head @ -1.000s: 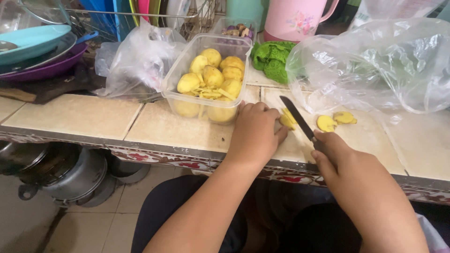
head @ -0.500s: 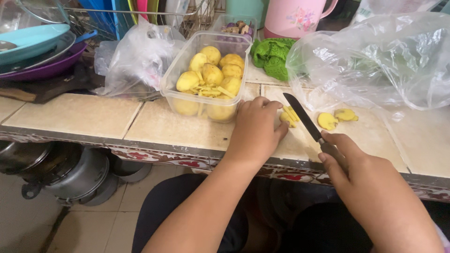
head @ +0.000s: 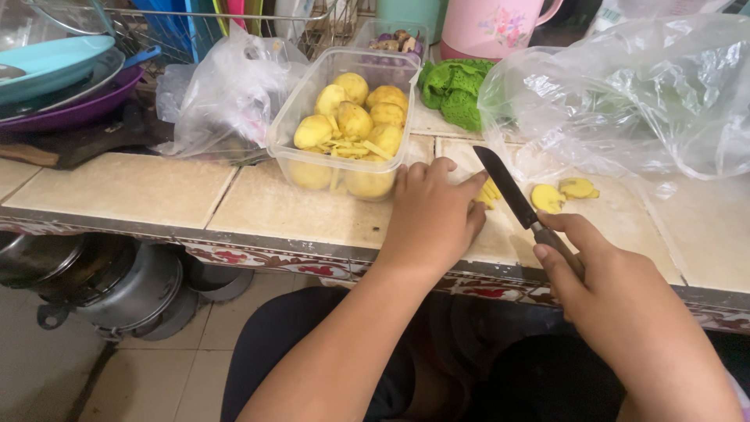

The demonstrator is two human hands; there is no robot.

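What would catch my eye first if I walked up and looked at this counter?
Probably the clear plastic tub heaped with peeled yellow potatoes at the middle of the tiled counter. Just right of it, the left hand presses down on yellow strips while the right hand holds a dark-bladed knife beside them. Behind the blade lies a big crumpled clear plastic bag.

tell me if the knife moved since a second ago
Yes. The knife in the right hand has swung slightly left, its tip now nearer the left hand and farther from the two yellow slices on the counter.
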